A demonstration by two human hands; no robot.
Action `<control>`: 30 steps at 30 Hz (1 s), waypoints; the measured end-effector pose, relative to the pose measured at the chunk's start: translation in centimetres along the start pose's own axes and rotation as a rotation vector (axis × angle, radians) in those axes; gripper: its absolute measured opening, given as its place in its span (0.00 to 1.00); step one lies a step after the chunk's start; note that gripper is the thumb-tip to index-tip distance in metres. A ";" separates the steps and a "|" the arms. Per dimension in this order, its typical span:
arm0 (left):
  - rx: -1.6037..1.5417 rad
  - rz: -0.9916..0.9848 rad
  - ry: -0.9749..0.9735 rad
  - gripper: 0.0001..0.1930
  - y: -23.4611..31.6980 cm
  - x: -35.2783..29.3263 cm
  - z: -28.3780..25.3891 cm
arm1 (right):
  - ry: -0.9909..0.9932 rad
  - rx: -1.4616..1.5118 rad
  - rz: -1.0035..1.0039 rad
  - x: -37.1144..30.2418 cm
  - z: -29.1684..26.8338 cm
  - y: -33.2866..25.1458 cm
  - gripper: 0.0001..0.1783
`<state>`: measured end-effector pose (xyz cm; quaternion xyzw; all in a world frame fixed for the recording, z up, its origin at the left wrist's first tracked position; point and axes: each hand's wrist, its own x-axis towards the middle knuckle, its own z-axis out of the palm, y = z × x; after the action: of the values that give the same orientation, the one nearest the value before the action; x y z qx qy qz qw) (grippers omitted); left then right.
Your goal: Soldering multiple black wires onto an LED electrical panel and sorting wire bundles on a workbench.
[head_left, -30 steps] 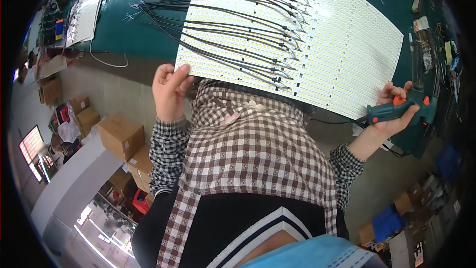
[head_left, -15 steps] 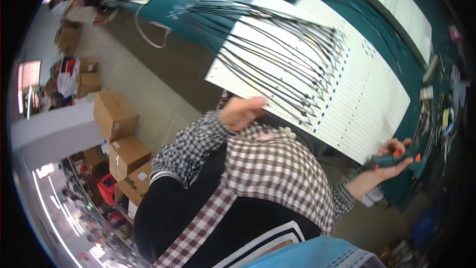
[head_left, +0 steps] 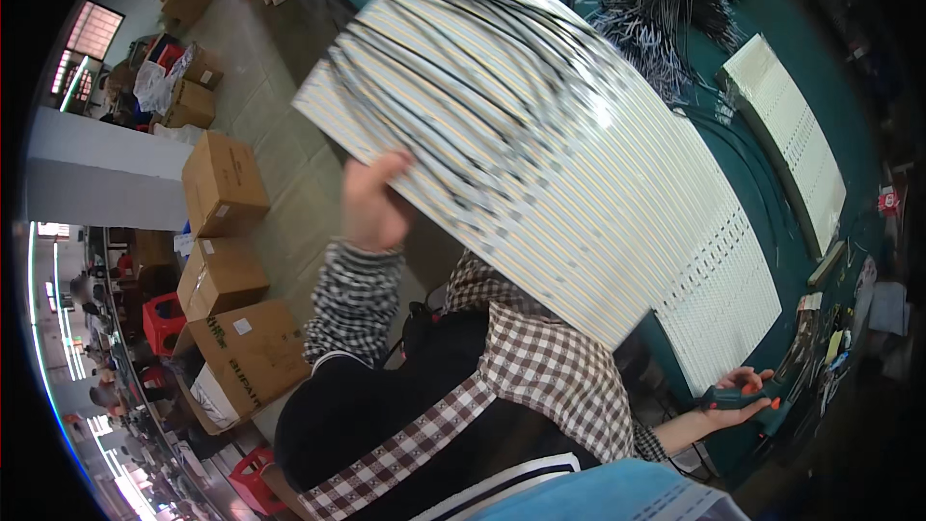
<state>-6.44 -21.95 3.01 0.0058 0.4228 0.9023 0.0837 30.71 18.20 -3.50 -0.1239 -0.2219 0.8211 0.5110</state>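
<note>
My left hand [head_left: 378, 203] is closed on the near left edge of a white LED strip panel [head_left: 608, 232], thumb on top and the other fingers out of sight below. The panel is raised and tilted, marked with long yellowish lines. Black wires [head_left: 424, 58] lie in a row across its left part, their ends at rows of small pads. A similar panel [head_left: 733, 314] shows beneath its right end, on the green table. My right hand [head_left: 738, 403], palm up, has its fingers around a dark green hand tool [head_left: 743, 394] with orange-red parts; its exact kind is unclear.
A bundle of dark wires [head_left: 666, 14] lies on the green table [head_left: 752, 203] behind the panel. Farther right is a stack of white panels [head_left: 796, 140], with assorted tools beside it. Cardboard boxes [head_left: 227, 183] and a red stool [head_left: 164, 323] stand on the floor at left.
My left hand has moved left and taken the panel's edge, lifting and tilting the panel with its wires. A second panel now shows underneath. My right hand still holds the green tool. The view has shifted.
</note>
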 end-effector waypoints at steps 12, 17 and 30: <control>0.204 0.149 0.054 0.12 22.2 28.8 -12.2 | 0.127 -0.045 -0.073 -1.5 -2.1 -4.1 0.28; 0.162 0.176 0.281 0.14 18.8 36.4 -14.7 | 0.260 -0.118 -0.075 -3.2 -6.6 -9.9 0.31; 0.442 -0.157 0.503 0.39 9.7 46.1 -10.8 | 0.376 -0.304 -0.327 -6.3 0.1 -7.1 0.29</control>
<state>-54.22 -29.07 0.71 -0.2315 0.6147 0.7529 0.0426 39.04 15.23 -0.04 -0.3116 -0.2609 0.6478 0.6443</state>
